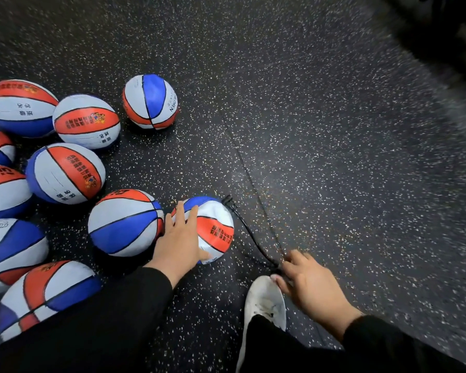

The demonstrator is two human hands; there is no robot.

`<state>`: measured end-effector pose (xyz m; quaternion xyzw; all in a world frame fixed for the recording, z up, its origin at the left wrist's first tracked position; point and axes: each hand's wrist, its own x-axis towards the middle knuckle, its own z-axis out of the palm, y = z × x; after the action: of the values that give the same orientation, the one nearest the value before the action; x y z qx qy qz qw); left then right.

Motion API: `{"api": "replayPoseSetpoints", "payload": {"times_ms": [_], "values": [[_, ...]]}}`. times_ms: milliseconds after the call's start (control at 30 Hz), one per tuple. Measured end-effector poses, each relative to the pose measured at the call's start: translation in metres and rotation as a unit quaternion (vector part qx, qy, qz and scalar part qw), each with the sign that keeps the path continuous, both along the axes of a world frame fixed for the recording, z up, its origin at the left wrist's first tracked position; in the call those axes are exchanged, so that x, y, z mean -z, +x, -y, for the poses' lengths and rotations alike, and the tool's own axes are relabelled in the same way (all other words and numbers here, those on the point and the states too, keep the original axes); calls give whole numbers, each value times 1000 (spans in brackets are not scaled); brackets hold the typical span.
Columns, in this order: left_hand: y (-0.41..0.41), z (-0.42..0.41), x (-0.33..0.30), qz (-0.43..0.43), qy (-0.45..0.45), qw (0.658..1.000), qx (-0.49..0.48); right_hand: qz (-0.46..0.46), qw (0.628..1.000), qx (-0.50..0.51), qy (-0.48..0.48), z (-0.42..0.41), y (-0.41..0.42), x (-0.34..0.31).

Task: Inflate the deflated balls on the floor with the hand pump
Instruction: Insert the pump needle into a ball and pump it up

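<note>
**One ball on the hose, a heap more to go**

The left hand [182, 239] lies with straight fingers spread flat over the ball in hand [213, 230], a red, white and blue ball on the speckled floor [334, 157] just ahead of the person's white shoe [265, 300]; its skin looks wrinkled and slack on top, so I judge it not yet full; a black hose [249, 232] runs from a fitting at the ball's far upper edge back to the right hand [307, 286], so the needle seems already in the valve, though the joint itself is too small to confirm.

The right hand's fingers curl down around the near end of the hose, where something dark sits; the pump body is hidden beneath that hand and the shoe, so I cannot tell whether the hand grips the pump, the hose, or only reaches for it.

To the left lies the pile of balls [65, 173], touching or nearly so; several look dented or flattened, a few rounder; which are done cannot be read from here; my judgement is that most of the work remains.

The pile is cut off by the left and lower edges; the upper right corner is smeared with blur.
</note>
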<state>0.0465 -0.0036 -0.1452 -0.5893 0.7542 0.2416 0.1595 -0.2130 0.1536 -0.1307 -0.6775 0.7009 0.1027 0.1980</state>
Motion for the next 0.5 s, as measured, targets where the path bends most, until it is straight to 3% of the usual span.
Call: {"api": "replayPoseSetpoints", "payload": {"times_ms": [100,300,500], "values": [[4,-5,-1,8,-1,1000,3,11,996,53,-72,8,-1,13],[9,-5,2,-10,16,1000,-17,7,999,22,-27,36,5,9],[5,-1,3,-11,25,999,-23,-19,992,40,-120,87,-2,-72]]}}
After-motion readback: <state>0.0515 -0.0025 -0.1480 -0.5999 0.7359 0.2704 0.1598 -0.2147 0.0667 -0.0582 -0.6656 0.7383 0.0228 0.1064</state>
